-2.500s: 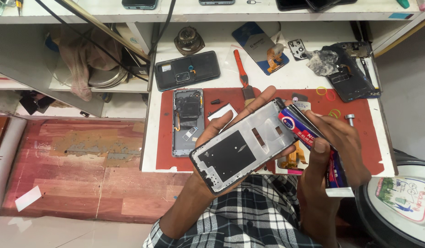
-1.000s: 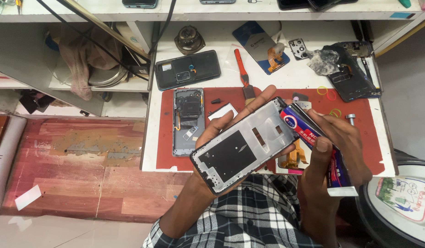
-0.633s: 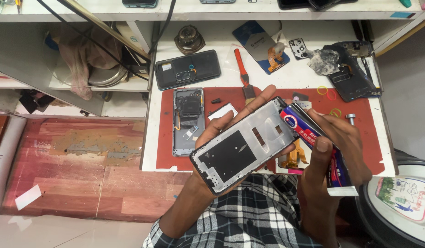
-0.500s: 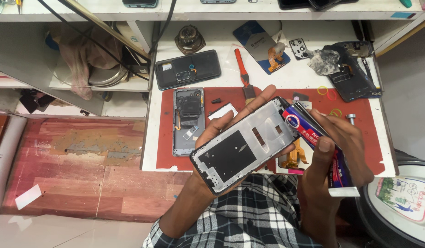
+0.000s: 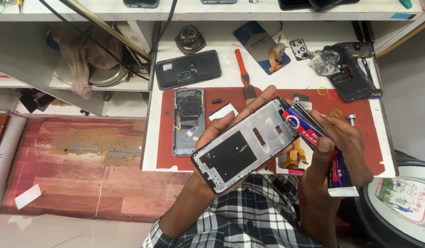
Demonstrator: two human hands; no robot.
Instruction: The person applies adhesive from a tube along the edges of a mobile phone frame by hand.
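With my left hand (image 5: 221, 138) clamped under the phone frame (image 5: 244, 144) above the red mat (image 5: 166, 133) and my right hand (image 5: 334, 151) closed on the glue tube (image 5: 313, 142) at its upper corner, I reckon a hard squeeze could flood adhesive over the frame's edge.

The scene is lit brightly and evenly from above. Soft shadows are cast under the white table (image 5: 286, 69). Focus is held sharp throughout; slight wide-angle bending is seen at the edges.
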